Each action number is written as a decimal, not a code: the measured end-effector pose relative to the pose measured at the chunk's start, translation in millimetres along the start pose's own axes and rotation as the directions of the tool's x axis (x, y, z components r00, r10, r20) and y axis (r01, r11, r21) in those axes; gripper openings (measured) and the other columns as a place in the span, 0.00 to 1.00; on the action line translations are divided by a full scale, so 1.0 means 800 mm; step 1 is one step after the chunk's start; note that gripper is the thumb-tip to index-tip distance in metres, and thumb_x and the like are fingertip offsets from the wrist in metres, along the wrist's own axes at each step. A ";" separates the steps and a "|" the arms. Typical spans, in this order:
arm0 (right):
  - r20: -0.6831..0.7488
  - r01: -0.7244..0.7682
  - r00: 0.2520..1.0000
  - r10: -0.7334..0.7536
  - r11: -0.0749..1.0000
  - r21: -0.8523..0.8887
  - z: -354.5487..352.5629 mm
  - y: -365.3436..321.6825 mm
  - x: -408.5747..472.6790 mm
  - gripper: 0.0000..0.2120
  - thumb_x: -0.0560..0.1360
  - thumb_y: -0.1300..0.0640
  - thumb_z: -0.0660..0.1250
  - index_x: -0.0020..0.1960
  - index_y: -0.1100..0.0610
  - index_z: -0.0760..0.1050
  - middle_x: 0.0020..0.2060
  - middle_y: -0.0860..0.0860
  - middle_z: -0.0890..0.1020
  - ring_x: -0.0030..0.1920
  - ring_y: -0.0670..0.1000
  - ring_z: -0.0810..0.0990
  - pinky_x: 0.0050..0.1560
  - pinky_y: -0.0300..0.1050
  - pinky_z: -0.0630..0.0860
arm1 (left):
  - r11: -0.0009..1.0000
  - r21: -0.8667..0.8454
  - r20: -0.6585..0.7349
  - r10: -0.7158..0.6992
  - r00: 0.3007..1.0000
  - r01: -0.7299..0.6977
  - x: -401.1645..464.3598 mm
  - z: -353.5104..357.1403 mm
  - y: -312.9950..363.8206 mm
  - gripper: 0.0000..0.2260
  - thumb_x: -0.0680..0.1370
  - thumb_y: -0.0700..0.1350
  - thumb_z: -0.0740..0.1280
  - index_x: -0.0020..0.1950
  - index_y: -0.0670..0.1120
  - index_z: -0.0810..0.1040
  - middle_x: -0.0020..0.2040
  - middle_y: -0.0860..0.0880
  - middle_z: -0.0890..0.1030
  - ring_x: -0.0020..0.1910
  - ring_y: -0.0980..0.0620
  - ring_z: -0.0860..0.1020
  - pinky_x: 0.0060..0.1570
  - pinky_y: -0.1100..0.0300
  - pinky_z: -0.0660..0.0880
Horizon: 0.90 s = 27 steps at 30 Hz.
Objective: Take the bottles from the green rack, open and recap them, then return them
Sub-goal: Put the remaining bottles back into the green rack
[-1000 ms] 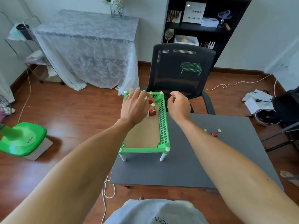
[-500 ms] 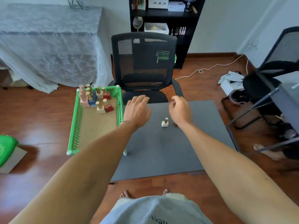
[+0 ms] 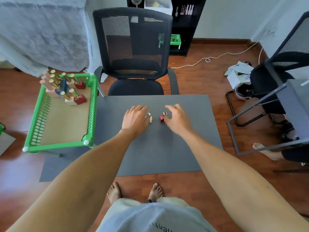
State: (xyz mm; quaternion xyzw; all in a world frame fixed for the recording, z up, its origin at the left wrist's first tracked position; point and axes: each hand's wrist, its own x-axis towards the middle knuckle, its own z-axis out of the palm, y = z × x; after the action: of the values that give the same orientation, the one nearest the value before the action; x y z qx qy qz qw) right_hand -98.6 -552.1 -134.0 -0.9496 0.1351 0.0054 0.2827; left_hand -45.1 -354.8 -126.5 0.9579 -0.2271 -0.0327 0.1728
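- Grey mat [image 3: 150, 148]: white bottle [image 3: 150, 118] and red bottle [image 3: 162, 118] upright, near each other.
- Left hand [image 3: 135, 119] touches white bottle; grip unclear.
- Right hand [image 3: 175, 118] beside red; fingers apart.
- Green rack [image 3: 91, 104] left, holds more bottles.

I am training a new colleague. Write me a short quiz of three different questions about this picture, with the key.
1. True or false: both bottles on the grey mat still carry their caps.
2. Which bottle stands beside the right hand? A. the white bottle B. the red bottle C. a blue one
3. Fill in: the other bottles stand at the ___ end of the green rack.

Key: 1 true; 2 B; 3 far.
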 end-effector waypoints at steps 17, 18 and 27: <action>0.045 0.083 0.996 -0.081 0.996 -0.034 0.011 0.007 0.023 0.04 0.84 0.58 0.64 0.56 0.57 0.76 0.52 0.54 0.79 0.50 0.61 0.79 0.45 0.55 0.77 | 0.997 -0.032 0.017 -0.071 0.997 0.071 0.019 0.034 0.007 0.09 0.83 0.39 0.62 0.60 0.43 0.79 0.55 0.44 0.80 0.54 0.40 0.77 0.52 0.48 0.73; 0.027 0.093 0.995 -0.092 0.996 -0.014 0.008 0.002 0.025 0.04 0.84 0.58 0.64 0.56 0.57 0.76 0.51 0.54 0.79 0.50 0.61 0.79 0.44 0.54 0.77 | 0.997 -0.042 -0.005 -0.072 0.997 0.071 0.021 0.027 0.006 0.10 0.83 0.39 0.62 0.61 0.43 0.80 0.55 0.44 0.80 0.54 0.39 0.77 0.52 0.48 0.73; -0.101 0.256 0.964 -0.245 0.960 0.113 -0.021 -0.100 0.057 0.07 0.84 0.57 0.64 0.60 0.56 0.78 0.52 0.53 0.81 0.51 0.57 0.80 0.49 0.54 0.80 | 0.994 -0.064 -0.213 -0.101 0.972 0.090 0.033 -0.081 -0.033 0.10 0.82 0.40 0.63 0.62 0.43 0.77 0.55 0.44 0.79 0.55 0.41 0.75 0.48 0.46 0.73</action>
State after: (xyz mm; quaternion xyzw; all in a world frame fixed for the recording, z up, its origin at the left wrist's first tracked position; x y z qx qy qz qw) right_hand -35.2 -508.2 -81.1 -0.9388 0.0257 -0.0800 0.3342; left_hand -1.4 -323.8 -74.5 0.9605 -0.1598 0.0569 0.2204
